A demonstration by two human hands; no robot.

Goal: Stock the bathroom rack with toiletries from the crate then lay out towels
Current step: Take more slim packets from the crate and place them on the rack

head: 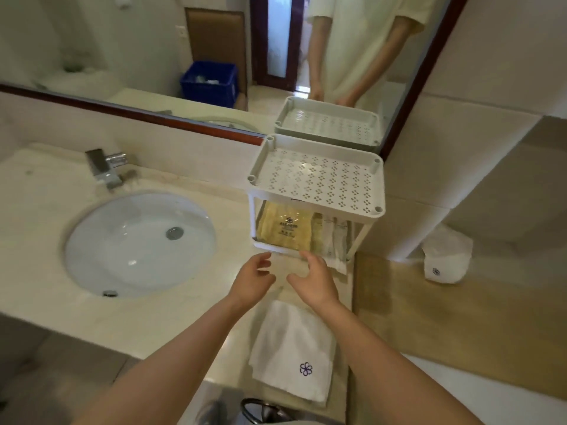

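- A chrome tap stands at the back edge of the pale stone counter, behind an oval white basin sunk into the counter's left half
- In the mirror above the counter's back edge, a blue crate shows on the floor behind the person
- The left hand hovers over the counter just in front of the rack, fingers loosely spread, holding nothing
- A folded white towel with a purple flower emblem lies flat at the counter's front edge, below both hands
- The right hand hovers beside the left, fingers curled and parted, empty, its fingertips near the front rim of the rack's lower shelf
- The white two-tier rack stands at the counter's back right corner, against the mirror; its perforated top shelf is bare
- On the lower shelf lie yellow packets and, to their right, pale slim sachets, one overhanging the front rim
- Beyond the counter's right edge, a rolled white towel with a small emblem sits lower down, well apart from the rack
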